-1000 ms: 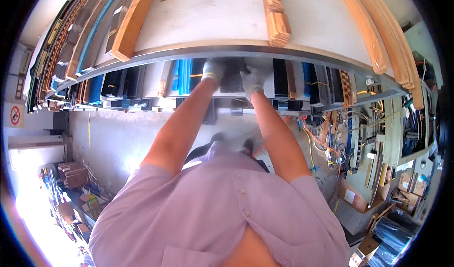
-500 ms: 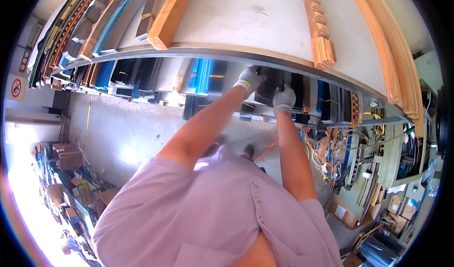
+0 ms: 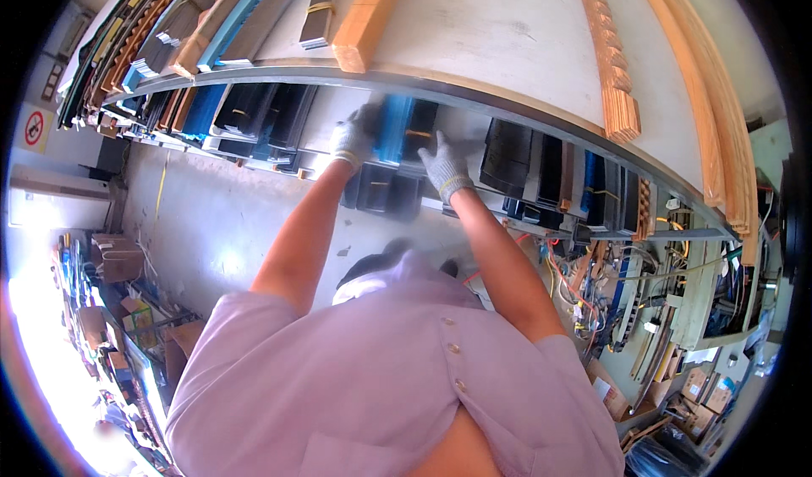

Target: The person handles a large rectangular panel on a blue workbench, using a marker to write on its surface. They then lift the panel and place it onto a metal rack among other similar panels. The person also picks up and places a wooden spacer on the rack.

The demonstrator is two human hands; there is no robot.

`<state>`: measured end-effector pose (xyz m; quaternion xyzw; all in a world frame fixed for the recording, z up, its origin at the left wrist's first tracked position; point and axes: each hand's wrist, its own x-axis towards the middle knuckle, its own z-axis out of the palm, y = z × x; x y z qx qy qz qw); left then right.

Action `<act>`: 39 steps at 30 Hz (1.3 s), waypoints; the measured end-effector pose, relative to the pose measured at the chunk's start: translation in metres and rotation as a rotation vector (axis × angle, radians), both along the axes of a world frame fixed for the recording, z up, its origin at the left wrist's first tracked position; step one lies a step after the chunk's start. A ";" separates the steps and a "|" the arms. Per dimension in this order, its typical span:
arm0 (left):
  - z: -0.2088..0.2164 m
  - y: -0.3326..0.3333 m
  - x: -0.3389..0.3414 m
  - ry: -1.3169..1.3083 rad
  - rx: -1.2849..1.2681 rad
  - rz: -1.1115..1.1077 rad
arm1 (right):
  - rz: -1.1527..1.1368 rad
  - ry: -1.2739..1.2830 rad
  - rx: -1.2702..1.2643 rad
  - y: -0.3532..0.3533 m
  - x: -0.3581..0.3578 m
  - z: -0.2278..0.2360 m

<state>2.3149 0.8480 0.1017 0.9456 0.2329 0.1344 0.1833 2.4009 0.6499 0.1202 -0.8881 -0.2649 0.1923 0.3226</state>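
Both my hands wear grey knit gloves and reach into the lower shelf level. My left hand [image 3: 351, 141] is beside the left edge of a blue bundle of strips [image 3: 393, 130], its fingers pointing inward and slightly blurred; I see nothing held in it. My right hand [image 3: 445, 171] has thumb and fingers spread, close to the front end of a dark bundle with a yellow band [image 3: 420, 130]. Whether its fingertips touch that bundle I cannot tell. Farther right lies a wide black bundle of strips [image 3: 506, 156], apart from both hands.
Above my hands runs the metal edge [image 3: 406, 82] of the upper shelf, carrying wooden mouldings [image 3: 364, 33] and a carved strip bundle [image 3: 620, 109]. Black pieces [image 3: 378, 189] stick out low, below the hands. Cables [image 3: 584, 282] hang at the right; cardboard boxes [image 3: 118, 257] stand at left.
Both hands have moved left along the shelf, away from the wide black bundle to the blue and banded dark bundles. My right hand has come off the black strips. The view has shifted left.
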 end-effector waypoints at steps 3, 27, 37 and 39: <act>0.005 -0.019 0.000 0.076 0.001 0.036 | 0.010 -0.106 0.008 0.001 0.000 -0.026; 0.001 -0.008 -0.033 -0.443 -1.370 0.058 | -0.118 -0.584 0.180 -0.050 -0.016 0.026; -0.003 -0.050 -0.055 -0.141 -0.908 0.281 | 0.059 -0.441 -0.016 0.000 -0.013 0.003; -0.021 -0.042 -0.045 -0.176 -0.628 0.289 | 0.055 -0.431 -0.050 0.006 -0.015 0.004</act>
